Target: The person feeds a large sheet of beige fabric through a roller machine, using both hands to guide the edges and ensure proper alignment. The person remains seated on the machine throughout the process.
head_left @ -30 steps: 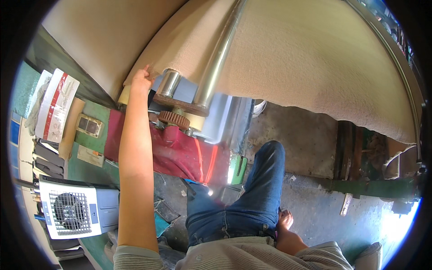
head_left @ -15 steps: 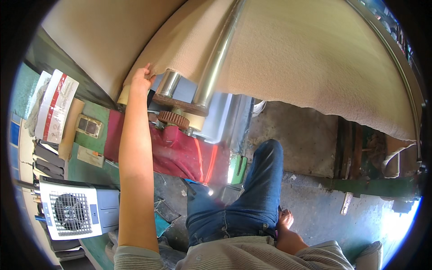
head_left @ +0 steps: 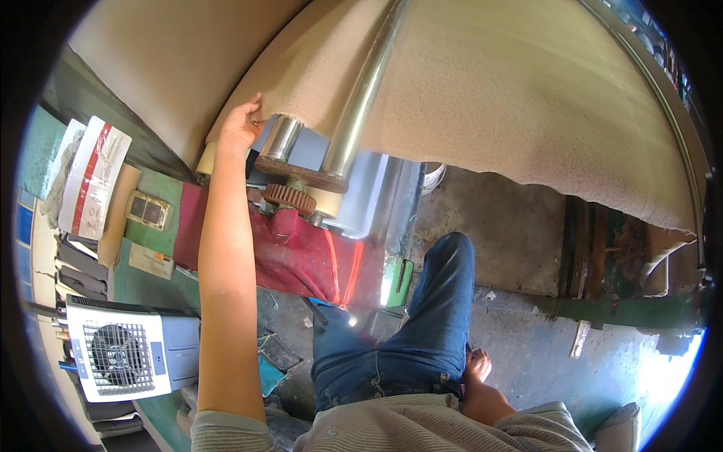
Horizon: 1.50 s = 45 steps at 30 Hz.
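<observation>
A wide sheet of beige, fleecy fabric [head_left: 482, 98] hangs over the machine ahead, running beneath a long shiny metal roller [head_left: 361, 98]. At its left edge, my left hand [head_left: 241, 126] reaches far forward, fingers stretched out and apart, touching the fabric border beside a short metal roller [head_left: 284, 138]. Just below that roller are a rusty round plate and a brown toothed gear [head_left: 290, 198]. My right hand [head_left: 477, 366] is low by my right hip, its fingers curled; what they hold, if anything, is hidden.
A dark red machine housing [head_left: 294, 256] with orange cords lies ahead of my legs. To the left stand a white fan unit [head_left: 117, 354], a green panel with a switch box [head_left: 148, 210] and a white carton [head_left: 94, 177]. A white bucket [head_left: 433, 178] sits under the fabric.
My left hand has shifted slightly forward along the fabric edge, and its fingers reach higher. The fabric's lower edge has moved a little. My right hand stays by my hip.
</observation>
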Each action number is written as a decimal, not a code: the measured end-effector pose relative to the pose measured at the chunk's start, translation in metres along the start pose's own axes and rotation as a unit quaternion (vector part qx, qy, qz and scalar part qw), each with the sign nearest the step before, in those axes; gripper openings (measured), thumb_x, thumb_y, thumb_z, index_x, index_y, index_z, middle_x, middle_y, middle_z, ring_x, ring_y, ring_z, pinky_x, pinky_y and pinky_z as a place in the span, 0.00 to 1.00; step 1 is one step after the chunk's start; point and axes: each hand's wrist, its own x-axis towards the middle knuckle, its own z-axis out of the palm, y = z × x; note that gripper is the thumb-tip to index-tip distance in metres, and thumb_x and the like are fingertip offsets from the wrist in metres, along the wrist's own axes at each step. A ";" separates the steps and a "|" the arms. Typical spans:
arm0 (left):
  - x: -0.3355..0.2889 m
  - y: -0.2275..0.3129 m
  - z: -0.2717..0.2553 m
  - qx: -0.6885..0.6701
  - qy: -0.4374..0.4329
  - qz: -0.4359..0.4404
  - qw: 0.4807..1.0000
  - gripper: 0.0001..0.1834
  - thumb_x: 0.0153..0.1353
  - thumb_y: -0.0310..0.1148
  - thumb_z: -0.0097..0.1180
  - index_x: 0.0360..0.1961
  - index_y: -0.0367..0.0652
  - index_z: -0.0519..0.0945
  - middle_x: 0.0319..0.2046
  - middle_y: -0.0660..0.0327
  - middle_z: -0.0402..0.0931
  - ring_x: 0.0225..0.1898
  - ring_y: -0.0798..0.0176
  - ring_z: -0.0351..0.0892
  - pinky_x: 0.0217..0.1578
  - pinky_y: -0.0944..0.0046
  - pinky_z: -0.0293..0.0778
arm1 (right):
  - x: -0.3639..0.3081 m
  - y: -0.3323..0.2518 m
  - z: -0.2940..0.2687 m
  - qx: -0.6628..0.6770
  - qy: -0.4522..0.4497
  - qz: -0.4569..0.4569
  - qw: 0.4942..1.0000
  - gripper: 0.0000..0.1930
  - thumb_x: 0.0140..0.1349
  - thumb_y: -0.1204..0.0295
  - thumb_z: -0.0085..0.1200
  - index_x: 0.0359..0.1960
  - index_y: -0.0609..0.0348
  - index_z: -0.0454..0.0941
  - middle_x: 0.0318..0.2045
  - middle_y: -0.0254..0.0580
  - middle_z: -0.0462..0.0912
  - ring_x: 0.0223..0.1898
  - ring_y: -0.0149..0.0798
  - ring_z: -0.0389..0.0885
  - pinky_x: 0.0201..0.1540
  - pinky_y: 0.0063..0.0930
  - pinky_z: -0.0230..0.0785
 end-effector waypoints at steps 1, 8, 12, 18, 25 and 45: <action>-0.001 0.000 0.000 0.011 -0.006 0.019 1.000 0.19 0.50 0.21 0.39 0.41 0.45 0.76 0.41 0.61 0.74 0.44 0.59 0.70 0.39 0.55 0.70 | 0.000 0.001 0.001 0.001 0.000 -0.001 1.000 0.07 0.45 0.69 0.47 0.17 0.57 0.72 0.21 0.48 0.76 0.25 0.50 0.76 0.30 0.42 0.69; 0.031 -0.004 -0.024 -0.060 0.139 -0.008 0.988 0.17 0.47 0.20 0.38 0.36 0.43 0.76 0.40 0.61 0.73 0.44 0.59 0.70 0.38 0.57 0.68 | 0.000 0.001 -0.002 0.016 -0.021 0.003 1.000 0.07 0.45 0.68 0.47 0.18 0.57 0.73 0.22 0.48 0.77 0.26 0.50 0.76 0.30 0.41 0.69; 0.038 -0.001 -0.027 -0.117 0.136 -0.026 0.983 0.15 0.49 0.20 0.39 0.35 0.42 0.76 0.41 0.59 0.73 0.45 0.57 0.70 0.40 0.54 0.69 | 0.000 0.001 -0.001 0.016 -0.023 0.004 1.000 0.07 0.45 0.68 0.47 0.18 0.57 0.73 0.22 0.48 0.77 0.26 0.50 0.76 0.30 0.41 0.69; 0.013 -0.001 -0.006 0.002 0.005 -0.012 1.000 0.15 0.50 0.19 0.38 0.36 0.40 0.76 0.41 0.55 0.72 0.44 0.52 0.72 0.43 0.52 0.73 | 0.000 -0.001 -0.003 0.015 -0.023 0.012 1.000 0.07 0.45 0.68 0.48 0.17 0.57 0.73 0.21 0.48 0.76 0.26 0.51 0.76 0.30 0.43 0.68; 0.016 -0.001 -0.012 -0.079 0.140 -0.003 0.987 0.21 0.46 0.16 0.32 0.38 0.39 0.74 0.40 0.54 0.72 0.40 0.50 0.74 0.43 0.48 0.73 | 0.000 -0.004 -0.006 0.020 -0.020 0.013 1.000 0.07 0.45 0.67 0.47 0.18 0.57 0.72 0.21 0.48 0.76 0.27 0.51 0.75 0.31 0.43 0.68; 0.028 -0.003 -0.022 -0.069 0.160 0.012 0.985 0.19 0.48 0.19 0.35 0.39 0.41 0.75 0.43 0.58 0.72 0.46 0.53 0.71 0.45 0.54 0.68 | 0.000 -0.003 -0.008 0.024 -0.046 0.012 0.999 0.08 0.47 0.66 0.48 0.19 0.57 0.72 0.23 0.48 0.76 0.28 0.50 0.76 0.32 0.41 0.68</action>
